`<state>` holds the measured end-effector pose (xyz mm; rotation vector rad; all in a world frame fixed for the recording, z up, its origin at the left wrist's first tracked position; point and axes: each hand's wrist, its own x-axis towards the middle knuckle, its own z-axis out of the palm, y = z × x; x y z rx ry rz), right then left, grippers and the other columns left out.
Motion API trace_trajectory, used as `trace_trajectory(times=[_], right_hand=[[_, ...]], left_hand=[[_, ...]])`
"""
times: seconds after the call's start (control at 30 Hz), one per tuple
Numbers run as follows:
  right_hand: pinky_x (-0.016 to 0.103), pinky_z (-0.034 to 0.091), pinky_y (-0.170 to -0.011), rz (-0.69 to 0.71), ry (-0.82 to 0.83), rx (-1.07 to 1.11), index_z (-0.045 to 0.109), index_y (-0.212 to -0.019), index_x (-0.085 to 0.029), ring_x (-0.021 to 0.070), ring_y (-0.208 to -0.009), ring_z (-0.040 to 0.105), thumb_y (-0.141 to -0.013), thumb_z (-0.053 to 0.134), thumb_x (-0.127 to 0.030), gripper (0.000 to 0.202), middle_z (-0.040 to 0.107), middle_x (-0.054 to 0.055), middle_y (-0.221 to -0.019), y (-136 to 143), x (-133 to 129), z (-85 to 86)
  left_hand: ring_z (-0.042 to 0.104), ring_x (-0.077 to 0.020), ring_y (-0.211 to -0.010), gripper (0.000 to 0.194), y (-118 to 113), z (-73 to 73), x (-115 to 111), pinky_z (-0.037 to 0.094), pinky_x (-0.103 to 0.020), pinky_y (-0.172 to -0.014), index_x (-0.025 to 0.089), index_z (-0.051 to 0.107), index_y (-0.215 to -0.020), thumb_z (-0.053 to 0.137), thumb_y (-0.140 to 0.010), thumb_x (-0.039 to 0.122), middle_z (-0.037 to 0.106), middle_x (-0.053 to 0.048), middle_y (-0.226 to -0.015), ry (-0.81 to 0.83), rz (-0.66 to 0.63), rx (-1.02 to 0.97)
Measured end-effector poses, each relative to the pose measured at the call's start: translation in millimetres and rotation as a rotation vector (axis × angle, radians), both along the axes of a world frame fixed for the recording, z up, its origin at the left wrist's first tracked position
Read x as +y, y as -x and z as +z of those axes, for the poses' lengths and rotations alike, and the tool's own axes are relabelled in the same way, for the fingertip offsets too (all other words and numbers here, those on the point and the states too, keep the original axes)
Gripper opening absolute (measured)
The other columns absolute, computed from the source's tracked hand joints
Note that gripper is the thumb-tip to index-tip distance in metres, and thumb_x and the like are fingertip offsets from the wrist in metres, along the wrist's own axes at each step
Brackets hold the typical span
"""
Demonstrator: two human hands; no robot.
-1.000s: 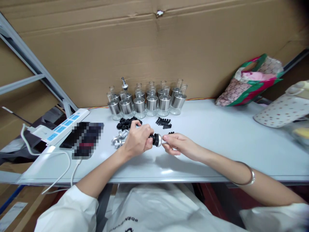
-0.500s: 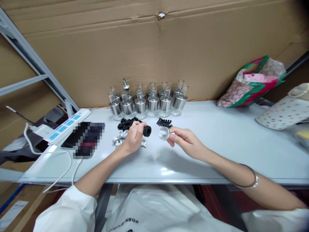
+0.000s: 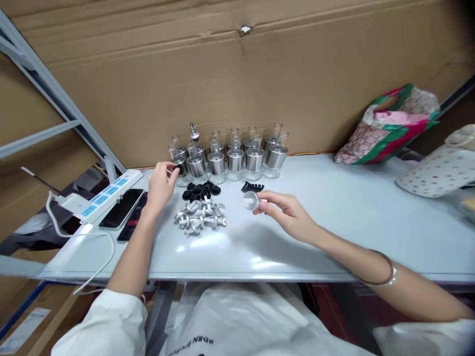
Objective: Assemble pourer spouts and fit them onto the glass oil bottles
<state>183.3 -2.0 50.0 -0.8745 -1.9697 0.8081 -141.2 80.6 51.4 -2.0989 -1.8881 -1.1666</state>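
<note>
My left hand (image 3: 163, 184) is closed on a black rubber stopper (image 3: 179, 168), in front of the leftmost glass bottle (image 3: 178, 160) with a metal sleeve. Whether the stopper touches the bottle I cannot tell. My right hand (image 3: 285, 213) pinches a silver metal pourer part (image 3: 251, 200) by its side, its round hollow face turned toward me, above the table. Between the hands lie a pile of black rubber stoppers (image 3: 202, 191) and a pile of silver pourer parts (image 3: 202, 217). Small black pieces (image 3: 253, 187) lie just beyond the right hand.
Metal-sleeved glass bottles (image 3: 235, 159) stand in two rows at the back; one carries a pourer (image 3: 193, 131). A power strip (image 3: 107, 194), phones (image 3: 121, 208) and a white cable are left. At right are a patterned bag (image 3: 386, 128) and a dotted white container (image 3: 438, 168).
My left hand has moved left and back with the black stopper, away from the silver part, uncovering the pile of silver parts. My right hand has stayed nearly still.
</note>
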Motion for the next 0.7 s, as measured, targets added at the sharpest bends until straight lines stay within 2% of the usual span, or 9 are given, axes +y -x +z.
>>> trace_trajectory(times=[0.1, 0.2, 0.3, 0.43, 0.53, 0.7], right_hand=[[0.028, 0.047, -0.068, 0.012, -0.026, 0.003, 0.064, -0.094, -0.016, 0.0154, -0.071, 0.063, -0.093, 0.047, -0.039, 0.028, 0.068, 0.004, -0.077, 0.5, -0.2, 0.1], [0.028, 0.048, -0.068, 0.013, -0.046, -0.002, 0.064, -0.095, -0.016, 0.0155, -0.071, 0.064, -0.092, 0.047, -0.038, 0.028, 0.069, 0.004, -0.077, 0.9, 0.3, 0.8], [0.026, 0.049, -0.064, -0.007, -0.068, -0.034, 0.065, -0.099, -0.016, 0.016, -0.072, 0.065, -0.092, 0.047, -0.036, 0.027, 0.071, 0.005, -0.079, 1.9, 0.5, 0.7], [0.022, 0.044, -0.052, -0.022, -0.107, -0.11, 0.064, -0.104, -0.015, 0.016, -0.074, 0.066, -0.093, 0.045, -0.03, 0.027, 0.072, 0.006, -0.082, 4.9, 1.2, -2.7], [0.023, 0.045, -0.056, -0.019, -0.149, -0.163, 0.063, -0.105, -0.014, 0.0153, -0.071, 0.066, -0.093, 0.043, -0.028, 0.027, 0.072, 0.006, -0.079, 9.2, 4.5, -7.9], [0.025, 0.045, -0.064, 0.0, -0.206, -0.283, 0.069, -0.099, -0.016, 0.0141, -0.068, 0.061, -0.092, 0.049, -0.027, 0.024, 0.072, 0.007, -0.088, 26.4, 18.3, -12.2]], left_hand=[[0.059, -0.0251, -0.092, 0.019, 7.9, -6.5, -1.6, 0.037, -0.042, -0.09, 0.02, 0.06, -0.099, 0.047, -0.087, 0.029, 0.062, -0.009, -0.107, 0.265, 0.047, 0.318], [0.06, -0.029, -0.094, 0.02, 13.9, -16.3, 1.1, 0.039, -0.042, -0.088, 0.02, 0.064, -0.096, 0.048, -0.083, 0.021, 0.064, -0.011, -0.106, 0.425, -0.014, 0.419], [0.062, -0.0276, -0.092, 0.021, 19.1, -25.0, 8.0, 0.043, -0.036, -0.084, 0.019, 0.066, -0.093, 0.05, -0.079, 0.017, 0.065, -0.012, -0.103, 0.444, -0.108, 0.394], [0.062, -0.027, -0.092, 0.021, 20.7, -30.6, 14.8, 0.045, -0.035, -0.085, 0.016, 0.067, -0.09, 0.052, -0.076, 0.014, 0.067, -0.013, -0.098, 0.424, -0.134, 0.356], [0.062, -0.0261, -0.092, 0.023, 19.2, -32.7, 16.1, 0.046, -0.035, -0.087, 0.015, 0.066, -0.094, 0.05, -0.078, 0.014, 0.067, -0.013, -0.099, 0.411, -0.164, 0.327], [0.061, -0.0239, -0.097, 0.027, 16.3, -37.8, 11.8, 0.046, -0.036, -0.093, 0.015, 0.064, -0.098, 0.043, -0.082, 0.015, 0.063, -0.011, -0.103, 0.386, -0.196, 0.292]])
